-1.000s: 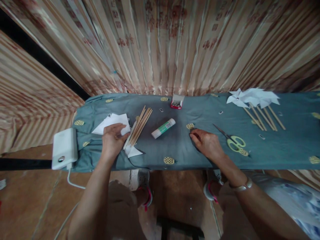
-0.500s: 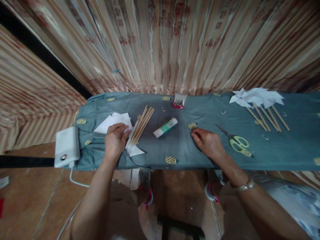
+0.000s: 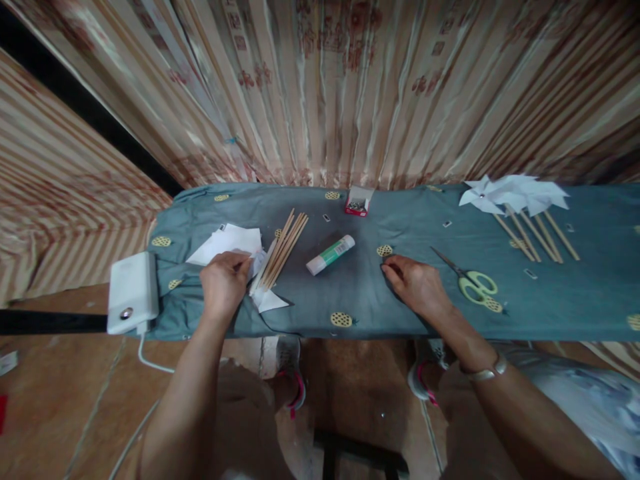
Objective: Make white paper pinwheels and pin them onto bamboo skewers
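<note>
My left hand (image 3: 223, 283) rests on a stack of white paper sheets (image 3: 225, 241) at the left of the blue-cloth table (image 3: 360, 293); its fingers pinch the near edge of a sheet. Just right of it lies a bundle of wooden sticks (image 3: 283, 249) over more white paper (image 3: 270, 301). My right hand (image 3: 416, 285) lies on the cloth near the middle, fingers curled and pressed down, nothing visible in them. A white and green glue stick (image 3: 331, 255) lies between the hands.
Yellow-handled scissors (image 3: 473, 283) lie right of my right hand. Finished paper pinwheels on sticks (image 3: 517, 203) sit at the far right. A small red box of pins (image 3: 357, 203) stands at the back edge. A white device (image 3: 131, 291) with a cable overhangs the left end. Curtains hang behind.
My left hand has slid slightly left and curled its fingers onto the paper's edge, lifting it a little. My right hand has stayed in place.
</note>
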`<action>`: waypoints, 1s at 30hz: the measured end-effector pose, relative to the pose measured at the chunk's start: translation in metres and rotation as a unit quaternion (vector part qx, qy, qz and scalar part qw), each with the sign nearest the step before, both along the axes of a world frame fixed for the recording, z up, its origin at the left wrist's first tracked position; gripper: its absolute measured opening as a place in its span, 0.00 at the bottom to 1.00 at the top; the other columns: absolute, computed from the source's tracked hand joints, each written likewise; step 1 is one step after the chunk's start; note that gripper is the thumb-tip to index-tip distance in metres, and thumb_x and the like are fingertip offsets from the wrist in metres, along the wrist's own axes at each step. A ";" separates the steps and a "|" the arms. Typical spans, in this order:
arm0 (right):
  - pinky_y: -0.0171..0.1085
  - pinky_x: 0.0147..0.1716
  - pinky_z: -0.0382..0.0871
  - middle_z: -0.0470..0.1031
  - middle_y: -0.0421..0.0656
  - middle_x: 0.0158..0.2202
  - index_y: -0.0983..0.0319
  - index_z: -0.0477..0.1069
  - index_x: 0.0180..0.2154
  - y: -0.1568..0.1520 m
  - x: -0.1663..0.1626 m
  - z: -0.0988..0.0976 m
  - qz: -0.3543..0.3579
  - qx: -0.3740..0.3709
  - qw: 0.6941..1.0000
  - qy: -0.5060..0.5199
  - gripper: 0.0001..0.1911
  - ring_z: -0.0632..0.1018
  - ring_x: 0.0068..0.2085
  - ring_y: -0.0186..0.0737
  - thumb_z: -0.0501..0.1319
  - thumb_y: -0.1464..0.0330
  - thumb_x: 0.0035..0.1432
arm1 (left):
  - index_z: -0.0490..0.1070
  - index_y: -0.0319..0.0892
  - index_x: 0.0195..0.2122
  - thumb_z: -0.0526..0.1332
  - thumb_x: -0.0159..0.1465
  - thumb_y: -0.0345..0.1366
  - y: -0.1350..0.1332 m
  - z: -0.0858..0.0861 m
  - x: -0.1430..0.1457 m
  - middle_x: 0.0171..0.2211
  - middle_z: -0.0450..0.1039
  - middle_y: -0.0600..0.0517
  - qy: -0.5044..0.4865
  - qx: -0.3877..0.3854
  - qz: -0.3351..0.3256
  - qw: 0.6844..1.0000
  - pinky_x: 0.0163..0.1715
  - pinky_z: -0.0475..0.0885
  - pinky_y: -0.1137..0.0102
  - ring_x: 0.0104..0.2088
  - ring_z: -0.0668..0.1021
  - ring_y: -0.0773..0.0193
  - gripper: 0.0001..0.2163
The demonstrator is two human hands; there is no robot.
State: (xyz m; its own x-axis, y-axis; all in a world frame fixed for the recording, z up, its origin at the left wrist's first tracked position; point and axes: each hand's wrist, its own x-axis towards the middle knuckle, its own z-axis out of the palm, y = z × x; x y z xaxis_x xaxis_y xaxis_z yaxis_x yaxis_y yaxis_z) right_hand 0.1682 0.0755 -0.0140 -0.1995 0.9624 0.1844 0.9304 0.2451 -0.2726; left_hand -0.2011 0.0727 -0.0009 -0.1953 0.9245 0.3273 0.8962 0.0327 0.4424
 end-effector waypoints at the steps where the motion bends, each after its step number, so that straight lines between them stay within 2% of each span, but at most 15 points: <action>1: 0.37 0.32 0.67 0.82 0.47 0.35 0.61 0.75 0.39 0.000 0.000 0.000 -0.001 -0.001 1.000 -0.002 0.12 0.81 0.33 0.45 0.54 0.66 0.63 | 0.79 0.41 0.29 0.57 0.59 0.41 0.000 0.000 0.000 0.35 0.81 0.45 -0.006 -0.003 0.008 1.000 0.41 0.73 0.64 0.39 0.81 0.53 0.12; 11: 0.38 0.33 0.67 0.82 0.47 0.35 0.61 0.75 0.39 0.000 0.000 0.000 0.002 -0.003 1.000 -0.007 0.12 0.81 0.33 0.45 0.54 0.66 0.63 | 0.78 0.41 0.26 0.63 0.53 0.44 0.002 0.001 -0.004 0.29 0.81 0.48 -0.101 -0.029 0.044 0.993 0.33 0.71 0.68 0.31 0.80 0.57 0.11; 21: 0.38 0.34 0.67 0.82 0.47 0.35 0.61 0.75 0.39 0.000 0.000 0.000 -0.003 -0.013 1.000 -0.007 0.11 0.81 0.34 0.46 0.55 0.66 0.63 | 0.78 0.42 0.27 0.59 0.57 0.46 -0.002 0.010 -0.008 0.33 0.82 0.47 -0.089 -0.036 0.006 0.995 0.34 0.72 0.68 0.33 0.81 0.57 0.14; 24: 0.38 0.35 0.68 0.82 0.47 0.36 0.61 0.75 0.40 0.001 0.000 0.001 -0.006 -0.020 1.000 -0.002 0.11 0.82 0.35 0.47 0.55 0.66 0.63 | 0.78 0.42 0.28 0.59 0.57 0.44 -0.002 0.010 -0.007 0.34 0.82 0.47 -0.085 -0.038 0.018 0.995 0.36 0.72 0.67 0.36 0.81 0.55 0.12; 27: 0.38 0.35 0.68 0.82 0.47 0.36 0.62 0.76 0.40 0.000 0.000 0.002 -0.011 -0.027 1.000 0.011 0.11 0.82 0.36 0.47 0.55 0.66 0.63 | 0.78 0.41 0.30 0.61 0.56 0.41 -0.002 0.014 -0.003 0.33 0.82 0.47 -0.093 -0.005 0.047 0.995 0.37 0.73 0.67 0.35 0.81 0.56 0.10; 30: 0.38 0.36 0.70 0.83 0.47 0.36 0.61 0.76 0.41 -0.001 0.002 0.005 -0.009 -0.034 0.999 0.035 0.11 0.82 0.36 0.47 0.56 0.66 0.63 | 0.79 0.38 0.32 0.62 0.58 0.39 -0.004 0.026 0.002 0.34 0.81 0.46 -0.111 0.093 0.052 0.988 0.39 0.74 0.67 0.35 0.81 0.58 0.11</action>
